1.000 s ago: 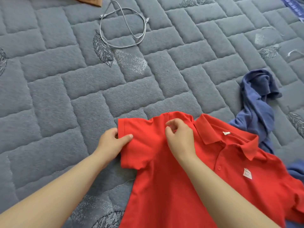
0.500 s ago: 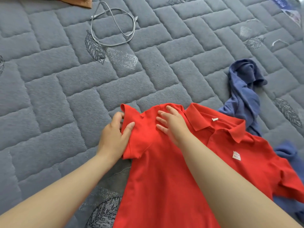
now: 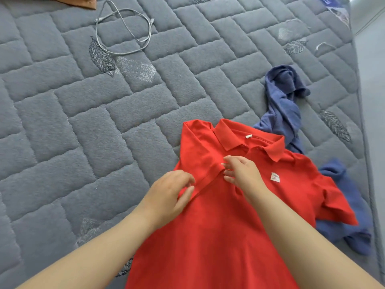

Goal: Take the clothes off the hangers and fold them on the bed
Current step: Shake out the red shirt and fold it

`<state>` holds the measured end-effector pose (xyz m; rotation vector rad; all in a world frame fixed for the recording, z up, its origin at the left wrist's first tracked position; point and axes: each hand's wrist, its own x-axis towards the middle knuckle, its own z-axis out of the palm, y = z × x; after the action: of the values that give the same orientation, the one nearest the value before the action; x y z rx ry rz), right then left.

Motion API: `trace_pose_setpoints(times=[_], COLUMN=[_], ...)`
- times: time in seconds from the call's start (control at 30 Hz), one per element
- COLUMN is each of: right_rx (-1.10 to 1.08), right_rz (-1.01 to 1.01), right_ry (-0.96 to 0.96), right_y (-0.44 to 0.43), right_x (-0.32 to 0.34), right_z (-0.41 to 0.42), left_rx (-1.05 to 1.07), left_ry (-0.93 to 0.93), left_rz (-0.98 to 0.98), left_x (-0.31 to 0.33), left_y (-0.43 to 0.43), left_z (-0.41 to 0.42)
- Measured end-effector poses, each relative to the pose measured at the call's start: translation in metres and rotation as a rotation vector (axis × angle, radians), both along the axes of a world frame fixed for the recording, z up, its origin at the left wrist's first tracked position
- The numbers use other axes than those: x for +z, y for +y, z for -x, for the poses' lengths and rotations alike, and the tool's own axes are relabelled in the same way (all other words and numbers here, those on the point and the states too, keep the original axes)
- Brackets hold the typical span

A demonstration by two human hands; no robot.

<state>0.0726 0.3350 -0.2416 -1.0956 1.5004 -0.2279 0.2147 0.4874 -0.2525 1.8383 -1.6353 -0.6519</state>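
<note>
A red polo shirt (image 3: 218, 236) lies face up on the grey quilted bed (image 3: 83, 126), collar toward the far side. Its left sleeve is folded inward across the chest. My left hand (image 3: 166, 199) pinches the lower end of that sleeve's hem between thumb and fingers. My right hand (image 3: 241, 174) rests bent fingertips on the upper end of the same hem, just below the collar. A small white tag (image 3: 275, 177) shows on the chest. The shirt's right sleeve lies spread out over a blue garment. No hanger is in view.
A crumpled blue garment (image 3: 285, 105) lies right of the red shirt and partly under it. A grey cable (image 3: 125, 32) is coiled at the far side. An orange-brown cloth corner (image 3: 83, 2) shows at the top edge. The bed's right edge (image 3: 366, 163) runs close by.
My left hand has carried the left sleeve inward over the chest. My right hand has moved from the shoulder down to the folded sleeve's hem.
</note>
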Motion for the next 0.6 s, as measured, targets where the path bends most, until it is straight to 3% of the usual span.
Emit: trace_pose_setpoints(times=[0.07, 0.17, 0.43, 0.53, 0.6], right_rx=[0.132, 0.256, 0.206, 0.31, 0.38], right_rz=[0.048, 0.183, 0.307, 0.228, 0.308], right_ry=[0.11, 0.242, 0.423, 0.495, 0.502], right_y=[0.003, 0.007, 0.011, 0.014, 0.007], right_x=[-0.009, -0.018, -0.018, -0.013, -0.011], right_z=[0.002, -0.006, 0.005, 0.011, 0.001], left_rx=[0.184, 0.411, 0.58, 0.621, 0.603], left_ry=[-0.049, -0.059, 0.199, 0.222, 0.263], left_rz=[-0.053, -0.288, -0.453, -0.464, -0.479], left_x=[-0.012, -0.029, -0.044, -0.047, -0.048], left_y=[0.007, 0.019, 0.018, 0.019, 0.02], left_z=[-0.003, -0.013, -0.018, -0.02, -0.022])
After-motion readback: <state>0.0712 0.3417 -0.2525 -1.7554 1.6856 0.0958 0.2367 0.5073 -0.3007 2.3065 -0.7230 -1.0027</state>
